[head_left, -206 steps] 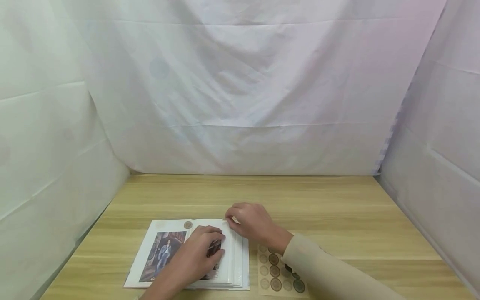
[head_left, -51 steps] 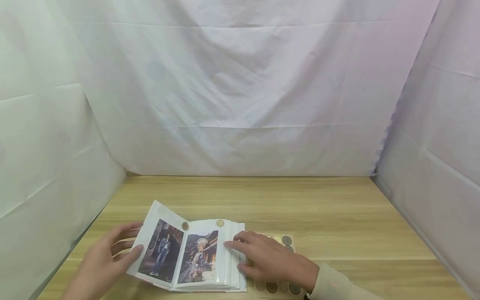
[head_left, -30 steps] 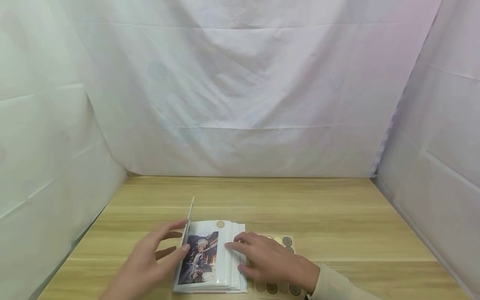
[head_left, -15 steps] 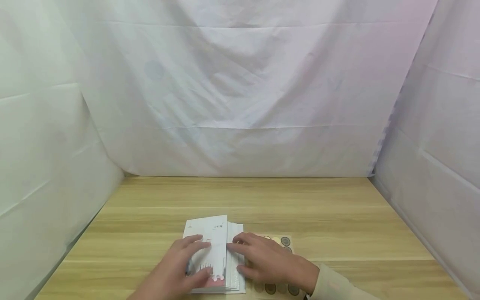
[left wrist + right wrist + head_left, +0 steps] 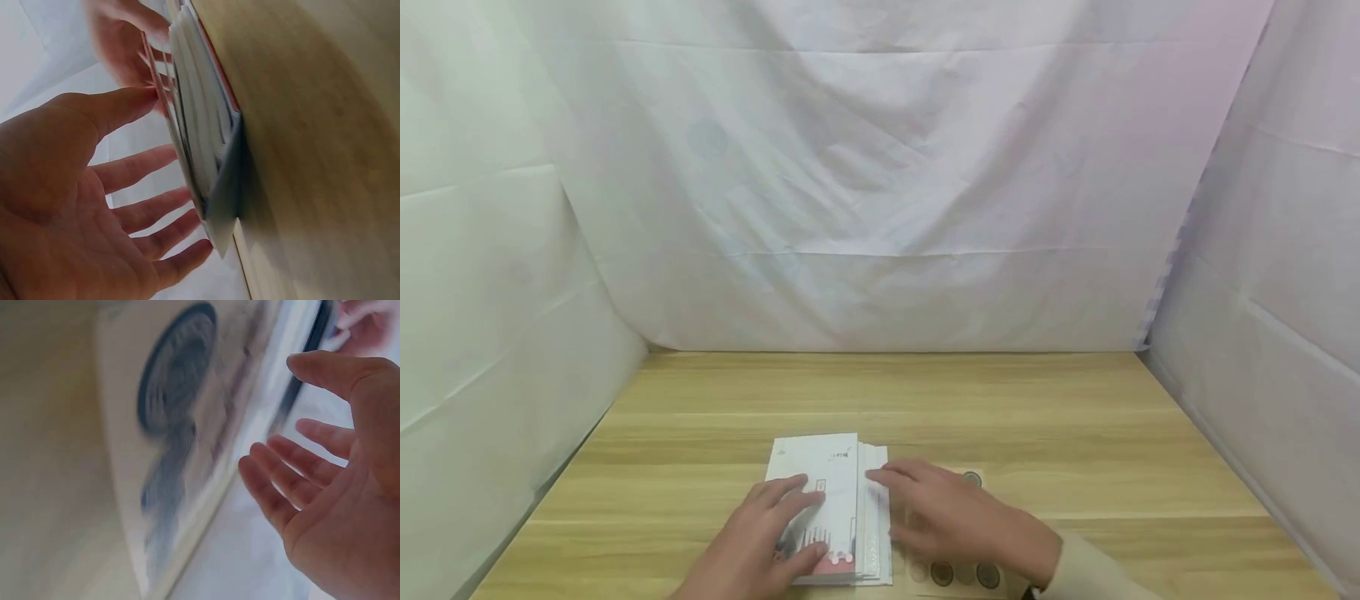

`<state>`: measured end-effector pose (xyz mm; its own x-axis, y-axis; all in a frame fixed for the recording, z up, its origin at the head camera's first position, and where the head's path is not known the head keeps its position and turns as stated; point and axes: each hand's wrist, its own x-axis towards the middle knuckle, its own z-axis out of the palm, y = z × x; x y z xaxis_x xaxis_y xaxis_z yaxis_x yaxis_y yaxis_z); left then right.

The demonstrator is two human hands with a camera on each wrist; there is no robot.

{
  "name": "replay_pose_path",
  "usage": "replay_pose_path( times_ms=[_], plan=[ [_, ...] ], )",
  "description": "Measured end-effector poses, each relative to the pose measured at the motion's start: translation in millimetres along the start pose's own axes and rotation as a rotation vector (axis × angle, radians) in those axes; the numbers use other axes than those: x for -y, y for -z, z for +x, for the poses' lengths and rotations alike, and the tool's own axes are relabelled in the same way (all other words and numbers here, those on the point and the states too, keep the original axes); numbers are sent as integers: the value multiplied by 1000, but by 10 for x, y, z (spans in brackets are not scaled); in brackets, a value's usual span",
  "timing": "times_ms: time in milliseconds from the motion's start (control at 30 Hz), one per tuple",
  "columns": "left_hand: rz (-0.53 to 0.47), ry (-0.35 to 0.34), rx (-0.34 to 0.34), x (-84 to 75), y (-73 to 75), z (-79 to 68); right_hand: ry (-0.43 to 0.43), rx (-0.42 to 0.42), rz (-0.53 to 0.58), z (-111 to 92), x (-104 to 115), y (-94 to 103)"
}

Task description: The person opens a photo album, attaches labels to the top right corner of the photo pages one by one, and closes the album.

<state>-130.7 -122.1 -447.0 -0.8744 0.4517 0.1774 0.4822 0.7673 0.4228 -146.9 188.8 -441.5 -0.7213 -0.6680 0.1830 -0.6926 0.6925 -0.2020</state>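
Note:
In the head view a white photo album [image 5: 816, 454] with a pink lower edge lies with its front cover folded over the pages. My left hand [image 5: 756, 533] rests on the cover, fingers spread, thumb near the bottom. Seen from the left wrist, thumb and fingertips touch the cover [image 5: 164, 94], which stands slightly apart from the page stack [image 5: 200, 100]. My right hand [image 5: 962, 521] is beside the album's right edge, fingers extended and holding nothing. Beneath it is a tan sheet of round stickers [image 5: 988, 575], partly hidden by the hand.
The wood-grain table [image 5: 1037, 417] stretches beyond the album to a hanging white cloth [image 5: 880, 300]. More white cloth hangs at the left [image 5: 497, 333] and right [image 5: 1270, 333] sides.
The round sticker on the right page appeared after my right hand pinched at that page's top. My left hand then swung the cover rightward over the photos. My right hand has drawn slightly right.

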Motion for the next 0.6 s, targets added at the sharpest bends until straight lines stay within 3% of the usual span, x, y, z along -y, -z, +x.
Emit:
replay_pose_path(
  times_ms=[167,300,433,600],
  plan=[
    [64,-116,-104,57,-71,-17,-40,-67,-87,-319,-111,178],
    [124,-209,-189,109,-118,-23,-63,-39,-128,-584,-147,233],
    [146,-238,-201,142,-140,-13,-84,36,-124,-748,-160,214],
    [159,-253,-193,157,-170,-3,-103,61,-115,-776,-208,184]
  ],
)
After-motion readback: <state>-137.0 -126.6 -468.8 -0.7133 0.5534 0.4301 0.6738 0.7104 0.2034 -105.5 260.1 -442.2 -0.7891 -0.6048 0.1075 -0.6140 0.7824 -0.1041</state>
